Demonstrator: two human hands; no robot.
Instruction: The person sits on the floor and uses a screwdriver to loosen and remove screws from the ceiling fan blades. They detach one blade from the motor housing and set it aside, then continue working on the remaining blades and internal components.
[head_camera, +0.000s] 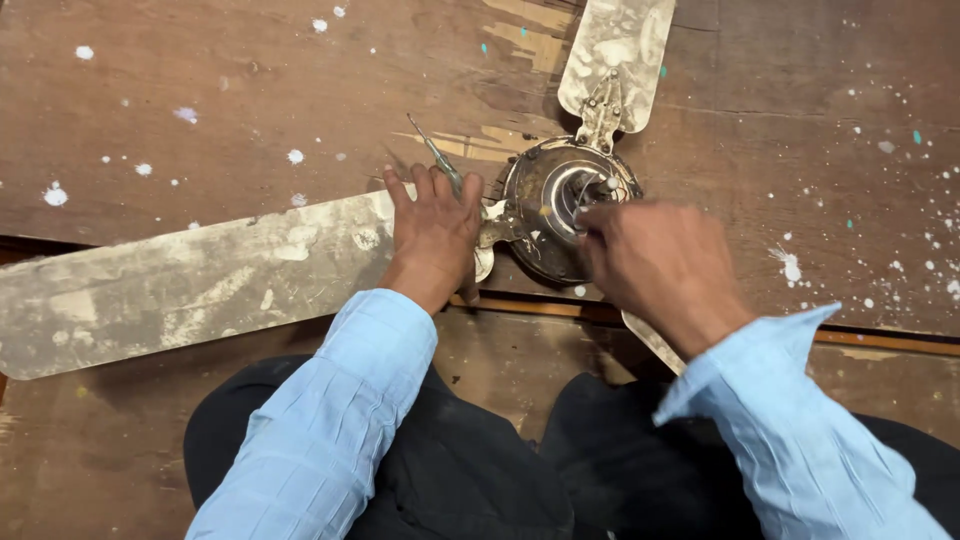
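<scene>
Our left hand (435, 235) pins the dusty fan blade (190, 280), fingers clamped on a screwdriver (440, 165). Our right hand (655, 262) pinches the motor hub (560, 205) fitting; we should keep the blade steady.

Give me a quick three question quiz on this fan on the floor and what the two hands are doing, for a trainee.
1. True or false: the left hand rests on a fan blade.
2. Which hand holds the screwdriver? A left, B right, C neither.
3. What does the right hand touch at its fingertips?

Key: 1 true. 2 A. 3 The round motor hub, near its middle shaft; what the fingers pinch is too small to tell.
</scene>
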